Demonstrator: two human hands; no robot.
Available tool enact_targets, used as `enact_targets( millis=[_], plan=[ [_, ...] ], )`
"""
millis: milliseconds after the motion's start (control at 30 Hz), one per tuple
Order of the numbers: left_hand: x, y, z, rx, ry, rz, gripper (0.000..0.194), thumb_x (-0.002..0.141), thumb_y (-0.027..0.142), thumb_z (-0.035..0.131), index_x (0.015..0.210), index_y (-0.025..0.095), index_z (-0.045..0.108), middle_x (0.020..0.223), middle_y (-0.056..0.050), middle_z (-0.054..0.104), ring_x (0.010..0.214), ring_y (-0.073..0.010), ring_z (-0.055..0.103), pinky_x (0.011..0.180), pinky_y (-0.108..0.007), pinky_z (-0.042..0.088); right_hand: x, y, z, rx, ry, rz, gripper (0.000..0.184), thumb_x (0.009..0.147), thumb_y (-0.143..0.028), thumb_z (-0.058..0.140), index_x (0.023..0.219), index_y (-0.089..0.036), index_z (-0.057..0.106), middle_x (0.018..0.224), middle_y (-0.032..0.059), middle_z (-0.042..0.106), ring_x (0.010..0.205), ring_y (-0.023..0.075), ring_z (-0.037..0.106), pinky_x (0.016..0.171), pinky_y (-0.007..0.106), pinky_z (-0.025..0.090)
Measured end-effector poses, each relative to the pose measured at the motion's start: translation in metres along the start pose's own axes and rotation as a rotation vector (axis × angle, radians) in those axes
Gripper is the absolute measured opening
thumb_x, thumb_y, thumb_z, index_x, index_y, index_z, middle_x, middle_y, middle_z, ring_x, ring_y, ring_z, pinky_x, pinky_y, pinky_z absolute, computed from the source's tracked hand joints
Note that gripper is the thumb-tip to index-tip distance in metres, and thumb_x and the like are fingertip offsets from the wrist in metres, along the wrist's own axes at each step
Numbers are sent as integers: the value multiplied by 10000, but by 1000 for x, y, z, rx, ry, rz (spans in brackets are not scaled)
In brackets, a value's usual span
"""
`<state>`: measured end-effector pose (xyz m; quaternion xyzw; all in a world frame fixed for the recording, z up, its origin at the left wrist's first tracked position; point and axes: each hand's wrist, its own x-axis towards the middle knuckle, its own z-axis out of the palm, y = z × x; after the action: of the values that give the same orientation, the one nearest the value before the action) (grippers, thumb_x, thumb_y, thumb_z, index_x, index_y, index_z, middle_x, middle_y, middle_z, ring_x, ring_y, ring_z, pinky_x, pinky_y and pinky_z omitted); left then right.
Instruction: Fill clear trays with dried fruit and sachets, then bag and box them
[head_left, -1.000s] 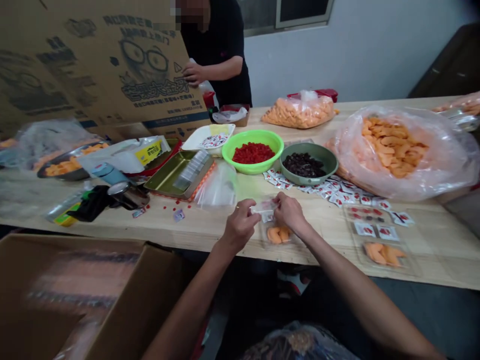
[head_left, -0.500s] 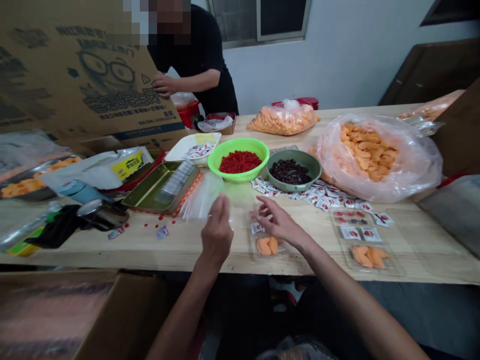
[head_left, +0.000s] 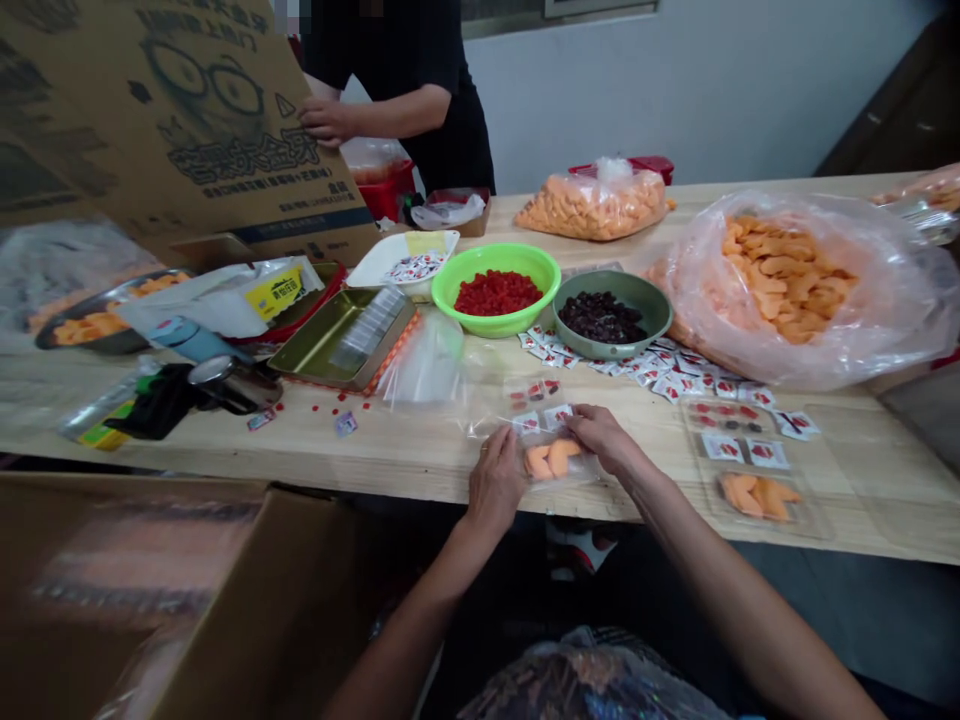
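A clear plastic tray (head_left: 534, 472) lies near the table's front edge. In its compartments are orange crescent pieces (head_left: 559, 457), two small white-and-red packets (head_left: 527, 422), and red and dark bits at the far end. My left hand (head_left: 496, 482) grips the tray's left side with closed fingers. At the right side, my right hand (head_left: 606, 440) pinches the edge beside a packet. A thin clear plastic sheet or bag (head_left: 480, 385) shows just beyond my left hand; how it meets the tray I cannot tell.
A second filled tray (head_left: 757, 520) lies to the right. Behind stand a green bowl (head_left: 496, 322) of red pieces, a grey-green bowl (head_left: 613, 350) of dark fruit, scattered packets (head_left: 667, 372) and a large bag (head_left: 885, 320) of orange pieces. A co-worker's hand (head_left: 326, 120) holds a cardboard box (head_left: 217, 180).
My left hand has moved right to the tray's left side. My right hand has come down onto its right edge, and both hands now hold it. The view has shifted slightly.
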<state>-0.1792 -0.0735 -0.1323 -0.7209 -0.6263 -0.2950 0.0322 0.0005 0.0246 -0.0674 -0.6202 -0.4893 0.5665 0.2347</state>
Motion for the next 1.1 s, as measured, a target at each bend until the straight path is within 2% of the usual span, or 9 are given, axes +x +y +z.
enact_targets(
  millis=[167, 267, 433, 500, 600, 733, 800, 967, 1100],
  plan=[
    [9, -6, -14, -80, -75, -16, 485, 872, 2, 443, 1323, 114, 583, 1331, -150, 637, 1215, -226, 633, 1011, -358, 585, 6, -10, 4, 162, -3, 73, 113, 739, -122, 665, 839, -151, 623, 629, -17, 593, 523, 107, 514, 472, 202, 379],
    [22, -13, -26, -66, -32, -57, 477, 885, 0, 430, 1304, 140, 609, 1318, -132, 645, 1214, -228, 625, 1016, -375, 579, 9, -11, -6, 278, -35, 134, 169, 672, -74, 649, 764, -179, 554, 586, -37, 545, 500, 108, 522, 479, 205, 421],
    [49, -25, -47, 55, 66, -72, 498, 898, -29, 389, 1332, 94, 598, 1309, -165, 642, 1214, -275, 604, 1069, -466, 530, -1, -3, -53, 405, -103, 222, 311, 587, -34, 649, 853, -184, 589, 631, -34, 570, 496, 104, 553, 500, 205, 488],
    [55, -25, -49, 88, 55, -33, 476, 912, -24, 387, 1317, 91, 609, 1294, -166, 652, 1205, -273, 614, 1062, -452, 536, -11, 3, -75, 450, -138, 230, 382, 582, -53, 709, 929, -185, 622, 674, -24, 611, 518, 105, 580, 494, 192, 485],
    [59, -19, -42, 88, 33, 47, 450, 921, -19, 391, 1294, 76, 624, 1283, -171, 659, 1216, -262, 621, 1056, -406, 547, -32, 12, -94, 463, -283, 197, 434, 593, -131, 814, 992, -188, 653, 708, -22, 633, 512, 97, 568, 463, 186, 445],
    [60, -5, -34, -4, 6, 178, 460, 924, -9, 385, 1329, 50, 595, 1338, -183, 634, 1277, -248, 594, 1077, -376, 543, -62, 13, -84, 438, -509, 215, 458, 593, -219, 877, 1000, -168, 675, 724, -18, 638, 522, 84, 547, 484, 190, 436],
    [60, -1, -37, -54, -9, 242, 486, 929, -8, 357, 1358, 63, 572, 1358, -178, 625, 1303, -233, 581, 1097, -376, 531, -69, 12, -74, 452, -563, 251, 465, 568, -228, 885, 980, -151, 681, 728, -14, 643, 526, 78, 543, 497, 187, 443],
    [58, 0, -58, -211, -151, 296, 623, 895, -5, 393, 1505, 112, 425, 1502, -186, 506, 1420, -230, 480, 1145, -395, 492, -61, 17, -71, 475, -448, 288, 408, 562, -194, 799, 953, -150, 690, 682, -10, 644, 489, 78, 525, 434, 169, 365],
    [54, -3, -56, -271, -165, 309, 697, 836, -46, 405, 1511, 128, 412, 1480, -190, 523, 1417, -232, 485, 1134, -413, 505, -52, 22, -76, 416, -321, 283, 379, 557, -155, 745, 934, -164, 702, 732, 14, 679, 505, 85, 529, 442, 171, 381]
  ],
)
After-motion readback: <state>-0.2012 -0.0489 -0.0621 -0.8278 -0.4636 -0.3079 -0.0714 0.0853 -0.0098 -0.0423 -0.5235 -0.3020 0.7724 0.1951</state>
